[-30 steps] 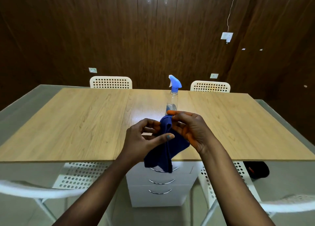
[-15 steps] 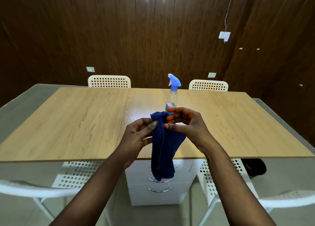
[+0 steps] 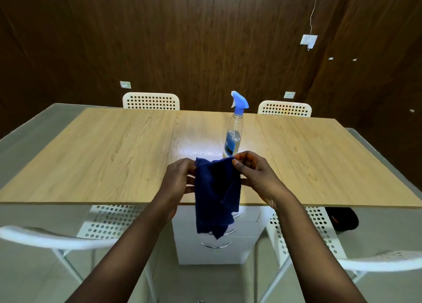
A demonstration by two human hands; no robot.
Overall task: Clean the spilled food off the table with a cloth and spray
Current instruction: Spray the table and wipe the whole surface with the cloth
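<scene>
Cloth [image 3: 217, 195] hangs limp over the near edge of the table [image 3: 114, 156], pinched at its top corners by my left hand [image 3: 179, 179] and right hand [image 3: 255, 174]. Light, soft, floppy; best bunched in one palm for wiping. Spray bottle [image 3: 234, 131] stands just beyond, untouched.

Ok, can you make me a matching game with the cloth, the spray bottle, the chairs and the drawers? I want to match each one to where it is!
Things:
1. cloth
2. spray bottle
3. two far chairs
4. white drawers

Places:
A. under the table
B. standing upright on the table
C. hanging between the left hand and right hand
D. behind the table, by the wall

Pairs: 1-C, 2-B, 3-D, 4-A
</scene>
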